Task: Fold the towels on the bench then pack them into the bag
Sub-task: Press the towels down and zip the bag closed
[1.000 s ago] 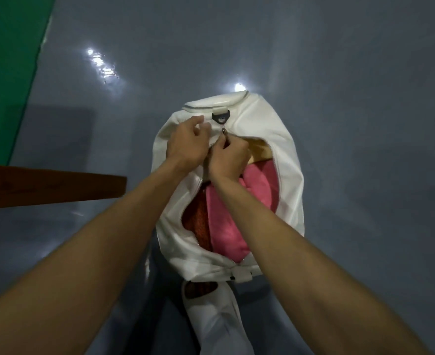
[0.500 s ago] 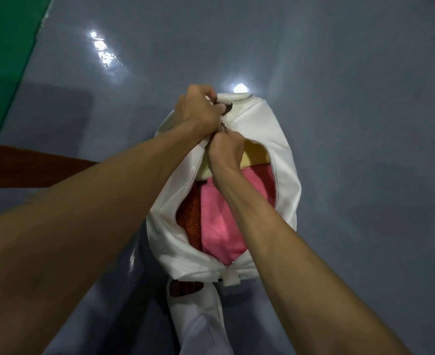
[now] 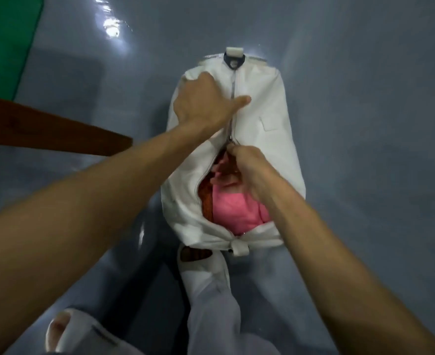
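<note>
Floor (image 3: 365, 124): grey and glossy, carrying the bag near the end of the bench
Bag (image 3: 275, 155): white, lying lengthwise on the floor ahead of the person; closed over its far half, where half a second back gaped wide
Bench (image 3: 57, 129): brown wood, jutting in from the left, with no towel on the strip in view
Towels: pink towel (image 3: 234, 211) and rust-orange towel (image 3: 206, 201) packed inside, showing through the near opening; a yellow one seen a moment ago now covered by the closed panel
Left hand (image 3: 201, 103): gone from the far-end tab, now resting on the far panel with thumb stretched across the zip; cannot tell whether clutching fabric, fingers lost beyond the knuckles
Right hand (image 3: 252, 165): pinching the zip pull (image 3: 230, 142), drawn back to about mid-bag
Zip (image 3: 233, 83): meshed from the far end down to the pull, open from there to the near end
Meaning: folding and packing judged done; only the near half left to close
Hidden: number of towels inside; most of the pull under fingertips; most of the bench out of frame
</note>
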`<state>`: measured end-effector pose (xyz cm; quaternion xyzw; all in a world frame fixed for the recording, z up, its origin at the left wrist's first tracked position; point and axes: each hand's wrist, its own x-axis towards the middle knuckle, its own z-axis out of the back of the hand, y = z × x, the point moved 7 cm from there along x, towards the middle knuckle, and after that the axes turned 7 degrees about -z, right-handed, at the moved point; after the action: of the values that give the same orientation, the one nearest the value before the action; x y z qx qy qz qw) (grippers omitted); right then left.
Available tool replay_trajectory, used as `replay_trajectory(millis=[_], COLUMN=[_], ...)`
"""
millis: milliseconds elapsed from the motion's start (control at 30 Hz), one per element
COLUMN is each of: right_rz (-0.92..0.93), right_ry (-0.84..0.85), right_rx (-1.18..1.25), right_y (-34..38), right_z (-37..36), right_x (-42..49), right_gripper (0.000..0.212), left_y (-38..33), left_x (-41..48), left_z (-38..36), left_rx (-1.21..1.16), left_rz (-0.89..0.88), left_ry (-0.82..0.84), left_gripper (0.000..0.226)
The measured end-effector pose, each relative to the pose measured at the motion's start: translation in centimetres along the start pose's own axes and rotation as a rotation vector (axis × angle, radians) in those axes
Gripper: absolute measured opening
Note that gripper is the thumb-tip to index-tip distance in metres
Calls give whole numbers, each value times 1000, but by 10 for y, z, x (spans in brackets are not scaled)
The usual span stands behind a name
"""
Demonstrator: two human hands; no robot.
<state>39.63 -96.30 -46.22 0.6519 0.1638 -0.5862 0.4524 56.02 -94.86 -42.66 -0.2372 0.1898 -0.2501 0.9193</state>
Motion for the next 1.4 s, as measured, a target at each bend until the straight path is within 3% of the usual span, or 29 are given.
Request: replay_trajectory(millis=[67, 167, 233, 333, 400, 467, 567, 667, 733, 833, 933, 1000, 1067, 1133, 1200, 1267, 1333, 1400], right_rz=[-38, -173, -48, 139, 70, -20, 89, 390, 526, 692, 720, 695, 580, 434, 282, 195, 147, 130], right_ry=[127, 330, 387, 379, 357, 313, 226, 155, 156, 242, 305, 342, 316, 175, 129, 172, 184, 183], right_rx=[-365, -826, -992, -1351, -1589, -1716, -1772, -1607, -1445, -1354, -1271, -1216, -1064, -637, -109, 324, 585, 667], right_y=[-2, -40, -57, -58, -57, -58, -53, -44, -49, -63, -66, -62, -49, -24, -11, -5, -5, -5], right_z=[13, 16, 10, 4, 6, 8, 4, 1, 2, -2, -4, -2, 12, 33, 38, 22, 9, 0], right_x=[-4, -17, -23, -39, -47, -50, -54, -57, -50, -29, -16, -16, -12, -5, 5, 16, 31, 40], right_gripper=[34, 38, 28, 18, 20, 40, 45, 15, 10, 16, 21, 39, 39, 36, 42, 34, 16, 6], left_y=[-2, 3, -2, 8, 12, 7, -4, -4, 2, 13, 10, 4, -11, -27, -37, -31, -15, 6], left_x=[-27, -60, -87, -130, -136, -138, -138, -138, -142, -152, -166, -175, -179, -184, -193, -202, -199, -191], left_z=[-1, -8, -31, -53, -48, -43, -37, -34, -35, -35, -45, -52, -56, -56, -57, -68, -80, -84], left_rx=[228, 416, 483, 615, 751, 905, 1082, 1211, 1175, 1024, 1004, 966, 803, 639, 530, 434, 316, 248], left_rz=[-98, -289, -579, -923, -944, -887, -791, -823, -847, -722, -688, -672, -685, -735, -794, -843, -868, -831], left_ry=[112, 131, 291, 633, 681, 751, 852, 871, 883, 981, 996, 976, 905, 785, 694, 722, 761, 757], left_gripper=[58, 37, 26, 29, 23, 25, 24, 20, 17, 18, 20, 19, 16, 4, 18, 34, 34, 31])
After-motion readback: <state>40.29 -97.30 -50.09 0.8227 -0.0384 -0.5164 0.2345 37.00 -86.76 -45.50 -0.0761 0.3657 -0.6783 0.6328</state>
